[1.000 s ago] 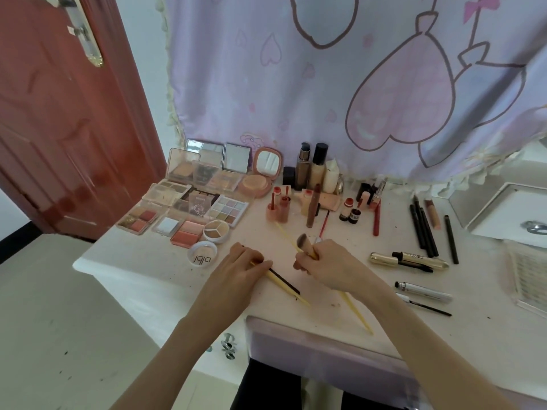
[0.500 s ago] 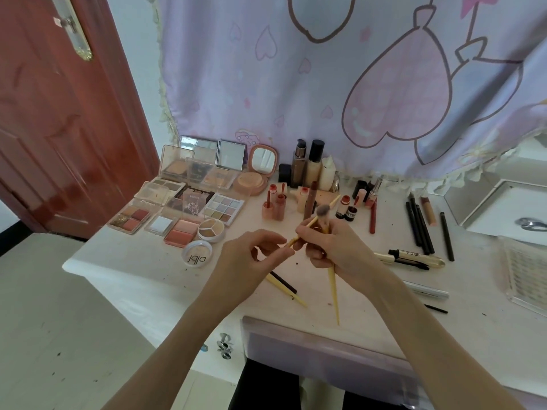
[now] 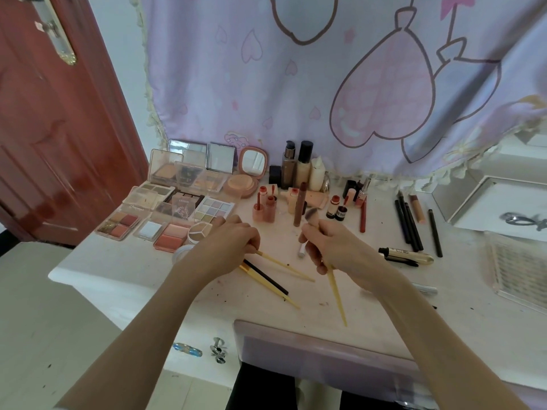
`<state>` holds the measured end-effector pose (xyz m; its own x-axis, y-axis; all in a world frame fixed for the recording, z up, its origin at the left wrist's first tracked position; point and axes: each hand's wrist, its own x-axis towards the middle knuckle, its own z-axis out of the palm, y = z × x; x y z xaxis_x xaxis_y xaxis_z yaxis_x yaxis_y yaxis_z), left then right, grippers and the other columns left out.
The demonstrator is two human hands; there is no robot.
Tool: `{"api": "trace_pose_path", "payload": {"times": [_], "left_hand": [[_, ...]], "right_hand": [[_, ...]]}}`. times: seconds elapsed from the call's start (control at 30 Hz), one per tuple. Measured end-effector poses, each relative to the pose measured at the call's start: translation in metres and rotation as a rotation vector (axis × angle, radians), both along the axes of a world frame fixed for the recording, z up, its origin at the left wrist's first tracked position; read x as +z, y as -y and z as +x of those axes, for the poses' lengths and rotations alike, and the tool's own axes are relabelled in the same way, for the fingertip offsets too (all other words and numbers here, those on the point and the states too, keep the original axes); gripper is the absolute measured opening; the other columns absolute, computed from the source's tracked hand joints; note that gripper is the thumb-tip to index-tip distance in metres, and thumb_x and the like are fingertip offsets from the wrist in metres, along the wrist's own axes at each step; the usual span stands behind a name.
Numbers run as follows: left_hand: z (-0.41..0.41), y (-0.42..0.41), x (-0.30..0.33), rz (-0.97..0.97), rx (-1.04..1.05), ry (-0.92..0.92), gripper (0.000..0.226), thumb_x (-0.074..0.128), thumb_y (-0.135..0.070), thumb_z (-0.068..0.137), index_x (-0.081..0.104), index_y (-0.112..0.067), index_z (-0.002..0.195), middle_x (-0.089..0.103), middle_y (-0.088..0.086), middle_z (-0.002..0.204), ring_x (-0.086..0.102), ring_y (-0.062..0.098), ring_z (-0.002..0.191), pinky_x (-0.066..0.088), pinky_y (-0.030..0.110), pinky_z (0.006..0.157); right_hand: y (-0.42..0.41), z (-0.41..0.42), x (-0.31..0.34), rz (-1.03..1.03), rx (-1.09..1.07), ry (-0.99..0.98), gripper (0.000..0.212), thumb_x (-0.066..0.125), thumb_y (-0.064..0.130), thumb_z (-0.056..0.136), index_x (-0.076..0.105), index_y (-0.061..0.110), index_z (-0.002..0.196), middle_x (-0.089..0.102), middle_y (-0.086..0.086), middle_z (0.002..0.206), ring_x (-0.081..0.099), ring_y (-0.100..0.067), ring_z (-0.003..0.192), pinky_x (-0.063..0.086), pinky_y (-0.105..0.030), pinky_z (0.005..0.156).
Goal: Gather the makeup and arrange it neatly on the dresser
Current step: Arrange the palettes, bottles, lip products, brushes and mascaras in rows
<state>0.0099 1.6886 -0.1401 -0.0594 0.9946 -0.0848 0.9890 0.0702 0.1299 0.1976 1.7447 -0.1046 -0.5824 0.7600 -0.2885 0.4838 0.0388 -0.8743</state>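
Observation:
My right hand (image 3: 334, 247) grips a fluffy makeup brush (image 3: 311, 216) with a long yellow handle that points down toward me. A second, white-handled brush (image 3: 302, 250) sticks out under the same fingers. My left hand (image 3: 228, 247) holds a thin yellow-handled brush (image 3: 284, 265) whose handle slants right over the white dresser top (image 3: 124, 270). Beneath it lie a yellow brush and a black pencil (image 3: 266, 277). Eyeshadow and blush palettes (image 3: 171, 211) fill the back left.
Foundation bottles (image 3: 299, 167) and lip tubes (image 3: 265, 207) stand at the back centre under a pink curtain. Black pencils (image 3: 410, 224) and a gold mascara (image 3: 410, 253) lie to the right. A clear lash box (image 3: 516, 270) and a drawer (image 3: 497, 205) are far right. A red door (image 3: 59, 128) stands left.
Both hands dropped toward the dresser and moved apart. The left hand took one yellow-handled brush away from the right hand's bunch and now holds it low over the two lying there.

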Motion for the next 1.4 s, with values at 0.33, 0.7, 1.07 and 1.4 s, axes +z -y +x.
{"api": "trace_pose_path", "payload": {"times": [0.33, 0.7, 1.07, 1.4], "left_hand": [[0.000, 0.014, -0.020, 0.224, -0.070, 0.039, 0.039, 0.048, 0.002, 0.089, 0.058, -0.020, 0.121, 0.056, -0.003, 0.122, 0.044, 0.016, 0.116, 0.033, 0.029, 0.098], [-0.002, 0.041, -0.043, 0.453, -0.244, 0.040, 0.033, 0.072, 0.001, 0.072, 0.070, -0.016, 0.100, 0.067, 0.002, 0.102, 0.059, 0.020, 0.097, 0.052, 0.034, 0.078], [0.005, 0.060, -0.055, 0.458, -0.118, 0.162, 0.032, 0.044, -0.024, 0.087, 0.072, -0.014, 0.097, 0.066, 0.001, 0.101, 0.063, 0.017, 0.082, 0.052, 0.022, 0.062], [0.009, 0.056, -0.048, 0.473, -0.092, 0.084, 0.032, 0.043, -0.025, 0.088, 0.071, -0.013, 0.101, 0.065, 0.004, 0.101, 0.062, 0.021, 0.089, 0.051, 0.029, 0.074]], "right_hand": [[-0.012, -0.035, -0.016, 0.209, 0.133, 0.294, 0.029, 0.046, 0.006, 0.094, 0.053, 0.010, 0.121, 0.059, -0.009, 0.104, 0.063, -0.019, 0.086, 0.056, -0.031, 0.080], [-0.007, -0.058, -0.030, 0.443, 0.115, 0.384, 0.021, 0.060, 0.022, 0.089, 0.065, 0.014, 0.107, 0.065, -0.002, 0.102, 0.057, -0.014, 0.086, 0.048, -0.027, 0.077], [0.012, -0.035, -0.042, 0.503, 0.322, 0.274, 0.034, 0.041, 0.009, 0.097, 0.059, 0.014, 0.125, 0.059, -0.003, 0.127, 0.052, -0.017, 0.117, 0.040, -0.027, 0.101], [0.011, -0.013, -0.036, 0.517, 0.357, 0.208, 0.035, 0.036, 0.013, 0.099, 0.055, 0.016, 0.129, 0.055, 0.002, 0.133, 0.048, -0.010, 0.122, 0.032, -0.017, 0.101]]}}
